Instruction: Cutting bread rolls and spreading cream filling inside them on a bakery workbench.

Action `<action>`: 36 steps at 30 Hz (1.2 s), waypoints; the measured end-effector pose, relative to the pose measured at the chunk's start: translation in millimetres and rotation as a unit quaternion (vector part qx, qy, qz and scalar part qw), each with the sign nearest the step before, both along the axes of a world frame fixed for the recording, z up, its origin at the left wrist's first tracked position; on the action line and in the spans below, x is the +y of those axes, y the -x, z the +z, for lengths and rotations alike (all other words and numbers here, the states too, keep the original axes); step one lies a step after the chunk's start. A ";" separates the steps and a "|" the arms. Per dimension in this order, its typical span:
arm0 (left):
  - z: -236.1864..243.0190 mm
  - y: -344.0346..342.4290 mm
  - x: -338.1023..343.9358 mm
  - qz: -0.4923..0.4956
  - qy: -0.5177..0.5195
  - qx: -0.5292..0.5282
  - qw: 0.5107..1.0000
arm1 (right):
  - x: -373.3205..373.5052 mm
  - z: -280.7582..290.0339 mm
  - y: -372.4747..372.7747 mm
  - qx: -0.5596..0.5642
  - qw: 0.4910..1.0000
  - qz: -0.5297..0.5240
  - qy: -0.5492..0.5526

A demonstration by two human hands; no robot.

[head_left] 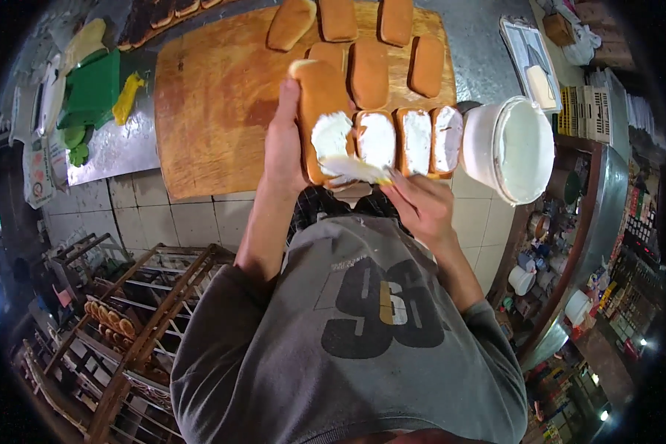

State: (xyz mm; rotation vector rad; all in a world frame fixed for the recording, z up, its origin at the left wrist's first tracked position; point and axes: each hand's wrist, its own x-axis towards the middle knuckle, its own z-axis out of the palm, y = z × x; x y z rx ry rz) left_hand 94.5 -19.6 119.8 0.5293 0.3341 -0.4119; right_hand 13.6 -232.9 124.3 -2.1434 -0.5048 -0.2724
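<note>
My left hand (283,152) is closed round the left side of a long golden-brown bread loaf (322,92), tilted up off the board. White cream covers part of the loaf's lower half. In my right hand (425,206) is a spreading spatula (357,170), its cream-coated blade lying against the loaf's lower end; the blade is somewhat blurred. Just right of the held loaf stand three pieces of bread topped with white cream (377,142), in a row along the near edge of the wooden board (214,111). Several plain loaves (368,74) lie beyond them.
A white bucket (478,144) with cream on its inner wall leans at the board's right. Farther right lies a tray (516,41). Green plastic (92,89) and a yellow wrapper (128,98) rest on the metal table at left. A metal rack (137,325) stands lower left, shelves at right.
</note>
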 end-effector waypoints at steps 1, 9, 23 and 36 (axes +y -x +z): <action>-2.2 11.7 7.7 -0.021 -0.028 0.022 0.999 | 10.7 -8.6 -8.5 -0.002 1.000 0.024 0.010; -31.5 72.2 78.1 -0.100 0.070 0.017 0.992 | 68.0 -43.6 -35.5 0.167 0.976 -0.040 -0.130; -47.6 56.2 135.4 0.056 0.182 0.057 0.980 | 94.4 -53.1 13.1 -0.038 0.988 0.100 0.108; -81.9 6.9 115.1 0.004 0.159 0.074 0.984 | 106.9 -39.1 9.6 -0.011 0.990 0.112 0.087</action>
